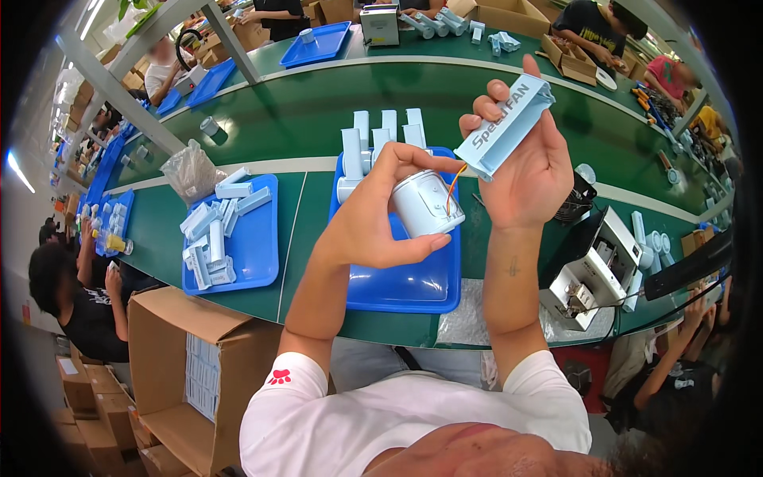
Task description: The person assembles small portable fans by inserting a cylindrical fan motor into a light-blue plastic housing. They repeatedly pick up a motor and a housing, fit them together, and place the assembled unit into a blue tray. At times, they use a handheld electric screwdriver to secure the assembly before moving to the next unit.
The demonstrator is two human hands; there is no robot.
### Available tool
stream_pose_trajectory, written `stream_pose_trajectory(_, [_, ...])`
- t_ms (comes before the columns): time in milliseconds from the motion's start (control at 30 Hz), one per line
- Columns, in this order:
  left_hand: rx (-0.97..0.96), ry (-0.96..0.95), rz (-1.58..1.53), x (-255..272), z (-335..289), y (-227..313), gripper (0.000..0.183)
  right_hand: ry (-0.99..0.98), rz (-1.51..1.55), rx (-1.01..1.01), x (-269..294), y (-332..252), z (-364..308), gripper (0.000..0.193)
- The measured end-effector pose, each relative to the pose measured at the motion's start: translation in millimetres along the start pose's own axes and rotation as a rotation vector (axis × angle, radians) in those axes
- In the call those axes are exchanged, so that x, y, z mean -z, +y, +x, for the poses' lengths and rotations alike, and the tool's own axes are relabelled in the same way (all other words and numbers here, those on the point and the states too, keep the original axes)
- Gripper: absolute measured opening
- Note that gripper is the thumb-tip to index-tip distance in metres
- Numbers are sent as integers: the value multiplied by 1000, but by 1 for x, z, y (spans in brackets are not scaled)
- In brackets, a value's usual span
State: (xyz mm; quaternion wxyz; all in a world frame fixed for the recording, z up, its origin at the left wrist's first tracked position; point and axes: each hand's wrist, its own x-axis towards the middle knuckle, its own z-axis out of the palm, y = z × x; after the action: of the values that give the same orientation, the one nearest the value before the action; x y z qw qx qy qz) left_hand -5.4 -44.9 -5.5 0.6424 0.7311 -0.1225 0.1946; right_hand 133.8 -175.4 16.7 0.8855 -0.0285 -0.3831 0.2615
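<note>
Pinching white cylinder (427,203) over blue tray (397,292) at desk's (318,191) near edge (left hand (362,226)), gripping blue handle (513,123) (right hand (528,179)). Got open machine (598,266) off right; can't fully see blue parts (350,151) behind left hand.

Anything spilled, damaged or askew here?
No spill or damage stands out. Mildly untidy: handles lie jumbled, at all angles, in the left tray; thin wires stick out of the housing in the left hand.

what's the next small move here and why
Probably ease the light blue handle in the right hand toward the white round housing in the left hand, minding the thin wires: they run out of the housing toward the handle's near end, and the handle's hollow side is open.
</note>
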Motion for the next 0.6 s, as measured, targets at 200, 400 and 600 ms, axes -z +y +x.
stream_pose_trajectory(200, [15,-33,-120,3,0,-1,70,39,-38,38,3,-1,-1,61])
stream_pose_trajectory(400, [23,-73,-127,2,-1,-3,72,26,219,10,11,-2,-1,62])
stream_pose_trajectory(600, [12,7,-204,-2,2,-2,74,60,254,16,4,-1,0,69])
